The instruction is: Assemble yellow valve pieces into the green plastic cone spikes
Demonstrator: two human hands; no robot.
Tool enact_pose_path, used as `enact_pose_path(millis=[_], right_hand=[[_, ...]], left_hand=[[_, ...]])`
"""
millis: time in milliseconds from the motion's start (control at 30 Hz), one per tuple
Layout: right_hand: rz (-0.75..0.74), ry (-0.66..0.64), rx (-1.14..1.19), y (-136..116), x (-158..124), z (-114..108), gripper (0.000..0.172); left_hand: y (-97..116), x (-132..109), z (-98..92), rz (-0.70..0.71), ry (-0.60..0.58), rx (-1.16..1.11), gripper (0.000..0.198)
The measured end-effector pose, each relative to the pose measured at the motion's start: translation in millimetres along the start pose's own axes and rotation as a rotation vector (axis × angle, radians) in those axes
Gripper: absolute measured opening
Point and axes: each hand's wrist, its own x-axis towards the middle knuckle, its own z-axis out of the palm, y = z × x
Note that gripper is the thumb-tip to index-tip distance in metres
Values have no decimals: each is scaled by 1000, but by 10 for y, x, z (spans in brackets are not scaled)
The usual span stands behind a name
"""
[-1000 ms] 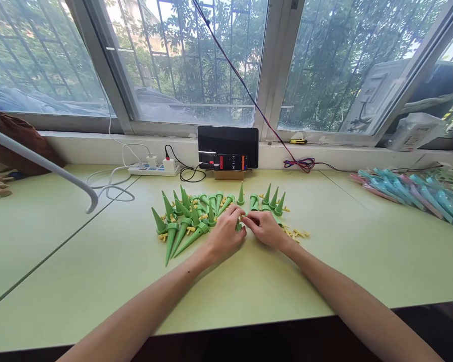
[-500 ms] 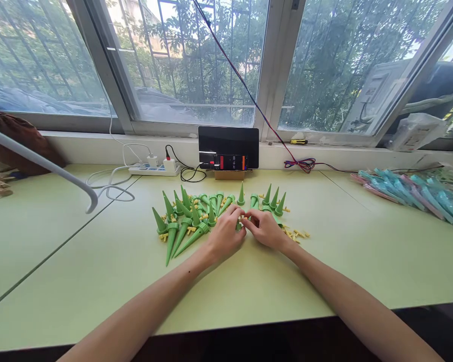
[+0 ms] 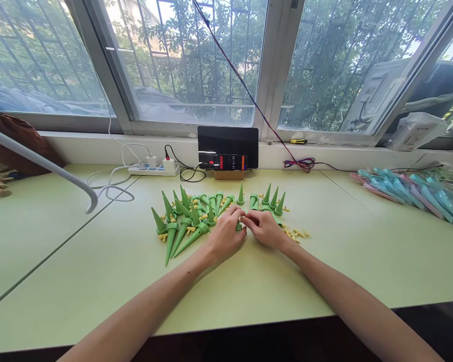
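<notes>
Several green cone-shaped plastic spikes lie and stand in a heap on the pale green table, mixed with small yellow plastic pieces. My left hand is closed around a green spike just in front of the heap. My right hand meets it fingertip to fingertip, pinching a small yellow piece at the spike's end. Most of the held spike is hidden by my fingers.
A black tablet and a phone stand on a small box by the window sill. A white power strip with cables lies left. A white curved tube reaches in from the left. Teal packaged items are piled right.
Almost nothing has moved. My fingertips shift slightly around the small piece between my hands; both arms stay in place.
</notes>
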Motion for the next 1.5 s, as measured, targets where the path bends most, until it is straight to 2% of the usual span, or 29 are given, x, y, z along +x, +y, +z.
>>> enact_pose_path(millis=[333, 667, 1167, 1500], right_hand=[[-21, -2, -29, -11, -3, -6, 42], [-13, 4, -50, -10, 1, 8, 35], [-13, 3, -68, 18, -11, 11, 32], [3, -7, -45, 14, -7, 8, 26]], left_hand=[[-23, 7, 11, 27, 5, -12, 23], [-11, 8, 6, 10, 1, 10, 22], [-3, 4, -13, 10, -35, 14, 32], [-4, 6, -6, 10, -24, 4, 26]])
